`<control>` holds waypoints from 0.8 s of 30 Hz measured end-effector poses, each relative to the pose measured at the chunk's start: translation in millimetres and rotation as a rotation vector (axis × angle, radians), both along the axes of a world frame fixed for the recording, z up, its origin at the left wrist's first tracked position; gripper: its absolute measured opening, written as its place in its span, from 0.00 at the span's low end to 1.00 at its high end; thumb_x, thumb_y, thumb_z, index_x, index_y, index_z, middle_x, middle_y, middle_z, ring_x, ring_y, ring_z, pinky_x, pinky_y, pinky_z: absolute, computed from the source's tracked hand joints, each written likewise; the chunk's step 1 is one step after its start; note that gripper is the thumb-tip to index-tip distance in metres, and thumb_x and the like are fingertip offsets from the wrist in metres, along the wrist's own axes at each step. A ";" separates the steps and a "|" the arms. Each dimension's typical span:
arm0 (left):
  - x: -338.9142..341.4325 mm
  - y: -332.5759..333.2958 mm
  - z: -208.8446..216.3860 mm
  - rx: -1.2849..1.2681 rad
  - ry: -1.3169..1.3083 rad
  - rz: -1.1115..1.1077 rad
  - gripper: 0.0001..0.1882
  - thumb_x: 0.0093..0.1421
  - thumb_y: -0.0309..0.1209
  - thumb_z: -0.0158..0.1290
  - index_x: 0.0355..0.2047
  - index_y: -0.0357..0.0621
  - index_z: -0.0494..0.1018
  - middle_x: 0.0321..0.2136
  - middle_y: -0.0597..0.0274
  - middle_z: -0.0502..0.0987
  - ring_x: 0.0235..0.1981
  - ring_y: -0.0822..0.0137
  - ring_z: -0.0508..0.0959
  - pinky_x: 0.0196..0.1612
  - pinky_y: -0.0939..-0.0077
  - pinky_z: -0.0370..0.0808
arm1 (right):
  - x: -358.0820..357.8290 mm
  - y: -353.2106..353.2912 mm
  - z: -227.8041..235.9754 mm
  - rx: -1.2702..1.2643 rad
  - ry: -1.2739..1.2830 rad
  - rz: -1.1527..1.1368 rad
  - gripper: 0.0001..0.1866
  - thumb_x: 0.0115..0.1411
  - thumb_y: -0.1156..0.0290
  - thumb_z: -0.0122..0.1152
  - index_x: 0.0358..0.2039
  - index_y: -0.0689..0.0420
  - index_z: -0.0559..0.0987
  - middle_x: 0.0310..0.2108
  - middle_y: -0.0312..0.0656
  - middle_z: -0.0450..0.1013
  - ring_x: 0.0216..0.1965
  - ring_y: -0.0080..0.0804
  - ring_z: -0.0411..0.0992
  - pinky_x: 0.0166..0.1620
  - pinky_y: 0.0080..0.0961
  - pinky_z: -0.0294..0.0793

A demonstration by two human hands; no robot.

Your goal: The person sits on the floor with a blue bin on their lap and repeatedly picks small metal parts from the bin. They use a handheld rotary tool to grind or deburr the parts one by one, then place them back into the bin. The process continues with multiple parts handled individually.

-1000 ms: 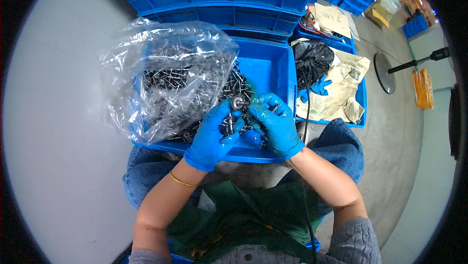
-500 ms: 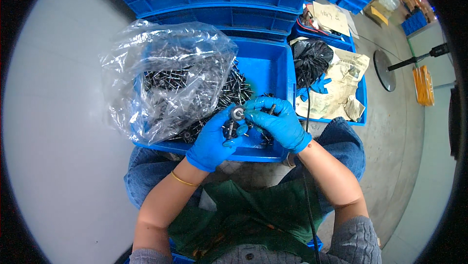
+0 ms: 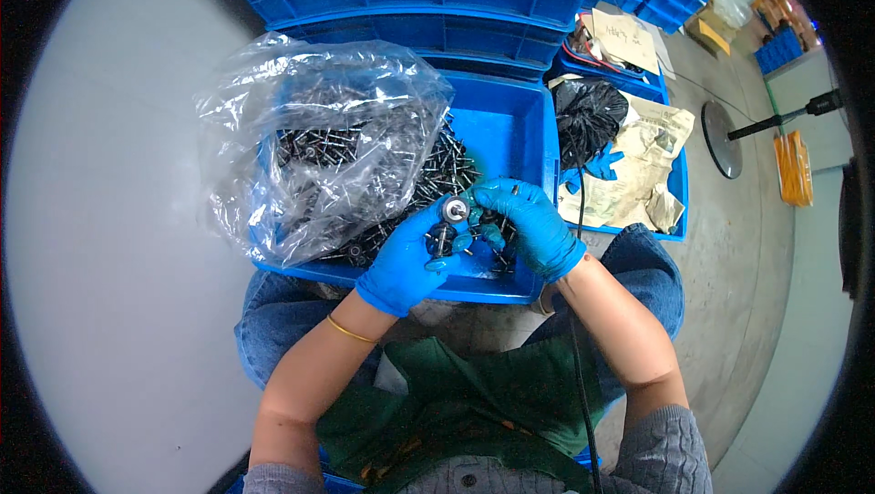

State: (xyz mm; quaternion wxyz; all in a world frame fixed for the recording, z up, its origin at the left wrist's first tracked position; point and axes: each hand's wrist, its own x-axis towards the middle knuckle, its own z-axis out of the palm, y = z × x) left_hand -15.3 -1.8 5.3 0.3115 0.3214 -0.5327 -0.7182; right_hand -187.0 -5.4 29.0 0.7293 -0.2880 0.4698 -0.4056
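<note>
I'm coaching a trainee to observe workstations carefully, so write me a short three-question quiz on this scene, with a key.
1. True or false: the left hand holds a round metal part.
2. Short answer: what see-through item spreads over the left side of the blue tray?
3. Fill in the blank: the gold-coloured bangle is worn on the ____ arm.

Key:
1. True.
2. Clear plastic, apparently a bag.
3. Left.

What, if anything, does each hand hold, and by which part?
Left hand: a round-faced metal part, seemingly by its outer rim. Right hand: whether it holds anything cannot be told.
</note>
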 end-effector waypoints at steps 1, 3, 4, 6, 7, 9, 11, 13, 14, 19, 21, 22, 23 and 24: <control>-0.6 -0.3 3.4 0.015 -0.001 0.009 0.25 0.43 0.17 0.49 0.45 0.37 0.61 0.32 0.64 0.68 0.33 0.76 0.68 0.38 0.81 0.67 | -0.3 -0.7 0.2 0.004 -0.011 -0.010 0.09 0.53 0.68 0.49 0.29 0.59 0.74 0.20 0.35 0.69 0.15 0.17 0.61 0.18 0.11 0.58; -3.5 -0.9 11.2 0.044 -0.001 0.028 0.20 0.44 0.20 0.50 0.41 0.38 0.63 0.27 0.68 0.67 0.28 0.78 0.68 0.34 0.84 0.69 | -1.4 -2.1 0.9 0.012 -0.031 -0.029 0.10 0.53 0.67 0.48 0.29 0.59 0.74 0.19 0.35 0.68 0.15 0.18 0.61 0.17 0.12 0.58; -3.1 -1.1 12.6 0.044 -0.001 0.031 0.21 0.44 0.20 0.50 0.41 0.38 0.63 0.27 0.68 0.67 0.28 0.78 0.68 0.34 0.84 0.69 | -1.1 -2.6 1.8 0.023 -0.037 -0.038 0.10 0.53 0.67 0.48 0.28 0.59 0.74 0.19 0.35 0.68 0.15 0.18 0.61 0.17 0.12 0.58; -3.1 -1.8 14.9 0.044 0.002 0.039 0.21 0.44 0.19 0.51 0.41 0.38 0.63 0.27 0.68 0.67 0.29 0.78 0.68 0.34 0.84 0.69 | -1.4 -3.3 3.6 0.045 -0.048 -0.057 0.10 0.52 0.67 0.48 0.28 0.59 0.74 0.20 0.35 0.68 0.15 0.19 0.61 0.17 0.12 0.58; -6.1 -4.7 21.6 0.328 0.195 0.062 0.21 0.44 0.19 0.51 0.41 0.38 0.63 0.28 0.66 0.68 0.29 0.76 0.68 0.34 0.83 0.69 | -2.8 -2.6 1.9 0.035 -0.051 -0.070 0.10 0.52 0.66 0.47 0.28 0.59 0.74 0.19 0.34 0.68 0.15 0.18 0.60 0.17 0.11 0.57; -11.3 -15.4 42.1 0.885 0.569 0.120 0.22 0.42 0.17 0.51 0.41 0.37 0.63 0.29 0.64 0.69 0.29 0.74 0.69 0.34 0.81 0.69 | -6.1 -2.2 -2.1 0.010 -0.078 -0.085 0.11 0.52 0.66 0.47 0.29 0.58 0.75 0.19 0.33 0.67 0.15 0.17 0.60 0.17 0.11 0.56; 11.8 -29.2 18.6 -0.168 -0.136 0.107 0.21 0.43 0.18 0.51 0.40 0.36 0.64 0.31 0.61 0.69 0.30 0.71 0.69 0.34 0.78 0.69 | -6.0 -4.1 1.7 0.005 -0.067 -0.108 0.11 0.53 0.66 0.47 0.29 0.58 0.75 0.19 0.33 0.67 0.15 0.17 0.60 0.17 0.11 0.55; 45.3 -51.4 3.5 -0.707 -0.659 0.036 0.18 0.45 0.23 0.49 0.39 0.34 0.64 0.33 0.56 0.71 0.30 0.66 0.70 0.35 0.75 0.68 | -10.6 -6.0 1.3 -0.053 -0.048 -0.112 0.11 0.53 0.65 0.47 0.29 0.57 0.75 0.19 0.32 0.67 0.15 0.17 0.60 0.17 0.11 0.55; 58.0 -69.4 -8.2 -0.606 -0.604 0.081 0.13 0.49 0.28 0.48 0.35 0.35 0.68 0.27 0.59 0.72 0.27 0.69 0.70 0.31 0.77 0.67 | -11.6 -7.3 1.2 -0.045 -0.059 -0.127 0.11 0.53 0.65 0.47 0.29 0.57 0.75 0.19 0.32 0.67 0.15 0.17 0.59 0.17 0.11 0.55; 120.0 -142.5 -34.8 -0.073 -0.940 0.312 0.13 0.51 0.35 0.46 0.26 0.35 0.70 0.23 0.57 0.72 0.21 0.72 0.69 0.26 0.78 0.66 | -11.2 -10.4 7.5 -0.015 -0.101 -0.145 0.09 0.52 0.67 0.47 0.26 0.59 0.73 0.22 0.35 0.69 0.18 0.19 0.61 0.20 0.13 0.58; 156.9 -185.6 -52.6 -0.384 -1.049 0.363 0.15 0.51 0.37 0.45 0.28 0.35 0.70 0.23 0.57 0.72 0.21 0.71 0.69 0.27 0.77 0.66 | -11.5 -9.3 14.4 0.006 -0.101 -0.164 0.09 0.53 0.67 0.47 0.27 0.59 0.73 0.22 0.35 0.69 0.18 0.18 0.62 0.20 0.13 0.59; 164.8 -202.3 -60.5 -0.537 -1.092 0.382 0.16 0.51 0.38 0.45 0.28 0.35 0.70 0.24 0.57 0.72 0.22 0.71 0.69 0.27 0.76 0.66 | -13.2 -9.7 16.1 -0.005 -0.102 -0.156 0.09 0.53 0.67 0.47 0.27 0.60 0.73 0.22 0.35 0.69 0.18 0.18 0.62 0.20 0.13 0.59; 145.2 -209.8 -43.5 -0.403 -0.985 0.487 0.18 0.51 0.40 0.44 0.30 0.36 0.69 0.25 0.54 0.72 0.24 0.67 0.70 0.29 0.73 0.67 | -19.4 -9.7 16.0 -0.010 -0.088 -0.163 0.09 0.53 0.68 0.47 0.27 0.60 0.73 0.23 0.35 0.69 0.18 0.18 0.62 0.20 0.13 0.59; 125.9 -216.9 -24.8 -0.266 -0.877 0.586 0.19 0.51 0.41 0.43 0.32 0.36 0.69 0.27 0.52 0.72 0.26 0.63 0.71 0.32 0.69 0.67 | -24.7 -10.1 14.8 -0.015 -0.074 -0.168 0.09 0.53 0.68 0.47 0.27 0.60 0.73 0.23 0.36 0.69 0.18 0.18 0.62 0.20 0.13 0.59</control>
